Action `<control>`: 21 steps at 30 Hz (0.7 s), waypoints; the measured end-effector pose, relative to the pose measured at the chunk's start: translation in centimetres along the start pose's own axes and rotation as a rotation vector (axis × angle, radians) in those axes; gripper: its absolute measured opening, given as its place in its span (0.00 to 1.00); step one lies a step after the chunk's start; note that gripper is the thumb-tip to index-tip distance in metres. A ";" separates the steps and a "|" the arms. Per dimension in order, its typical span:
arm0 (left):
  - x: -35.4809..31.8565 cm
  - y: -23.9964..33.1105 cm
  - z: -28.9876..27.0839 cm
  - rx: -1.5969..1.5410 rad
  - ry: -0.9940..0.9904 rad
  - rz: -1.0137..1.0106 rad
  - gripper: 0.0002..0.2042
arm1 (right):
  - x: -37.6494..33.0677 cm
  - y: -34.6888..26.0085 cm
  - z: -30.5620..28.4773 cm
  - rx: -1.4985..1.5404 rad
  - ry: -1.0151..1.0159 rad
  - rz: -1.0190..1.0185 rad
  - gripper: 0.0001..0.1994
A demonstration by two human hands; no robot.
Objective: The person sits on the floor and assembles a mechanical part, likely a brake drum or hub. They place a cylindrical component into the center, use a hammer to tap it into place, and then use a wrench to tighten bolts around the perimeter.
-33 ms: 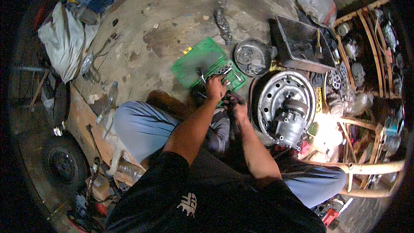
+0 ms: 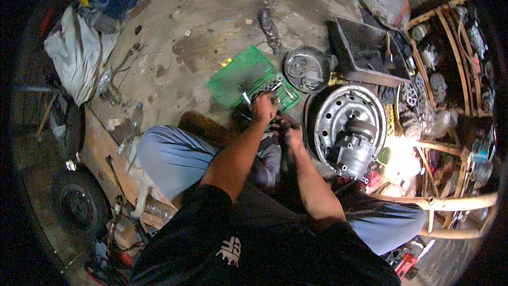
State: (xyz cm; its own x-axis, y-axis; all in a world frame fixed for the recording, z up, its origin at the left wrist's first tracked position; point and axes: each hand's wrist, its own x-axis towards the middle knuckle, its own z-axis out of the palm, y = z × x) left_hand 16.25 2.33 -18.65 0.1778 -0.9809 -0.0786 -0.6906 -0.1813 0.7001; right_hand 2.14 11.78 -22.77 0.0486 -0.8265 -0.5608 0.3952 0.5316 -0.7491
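Head view: I see the left hand (image 2: 264, 108) bent over the near side of a green tool case (image 2: 241, 69), which lies open on the floor (image 2: 174, 16) with a row of sockets (image 2: 275, 81) in it. The right hand (image 2: 290, 128) curls just beside the left (I cannot tell what, if anything, either one pinches). Left of the left hand I make out a shiny metal piece (image 2: 246, 97). Right of the case sit a round metal housing (image 2: 307, 69) and a silver wheel rim (image 2: 327, 122).
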 end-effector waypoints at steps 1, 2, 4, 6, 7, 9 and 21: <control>0.2 1.9 0.7 0.036 -0.053 -0.028 0.13 | 0.5 1.4 -2.9 0.031 -0.031 -0.085 0.22; 0.3 1.4 1.2 0.101 -0.084 -0.096 0.14 | -0.4 -0.3 -1.3 0.064 -0.101 -0.133 0.22; 0.3 0.6 2.1 0.205 -0.096 -0.131 0.14 | -3.8 -4.7 1.0 0.169 -0.067 0.065 0.23; 0.4 1.1 2.5 0.322 -0.133 -0.162 0.14 | -5.2 -7.4 1.9 0.161 -0.055 0.085 0.22; 0.5 1.6 2.6 0.416 -0.167 -0.157 0.14 | -5.3 -7.6 1.7 0.159 -0.048 0.085 0.22; 0.6 2.3 2.7 0.498 -0.124 -0.106 0.13 | -5.3 -8.1 1.4 0.152 -0.041 0.089 0.22; -2.0 1.7 2.6 0.514 0.010 0.214 0.22 | -7.5 -8.1 1.1 0.182 -0.057 0.084 0.26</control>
State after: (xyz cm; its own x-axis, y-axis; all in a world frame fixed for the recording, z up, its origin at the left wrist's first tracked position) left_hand 12.86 3.81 -19.12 0.0011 -0.9994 0.0354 -0.9648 0.0083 0.2629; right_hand -0.42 13.46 -12.18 0.1386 -0.7925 -0.5939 0.5465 0.5613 -0.6215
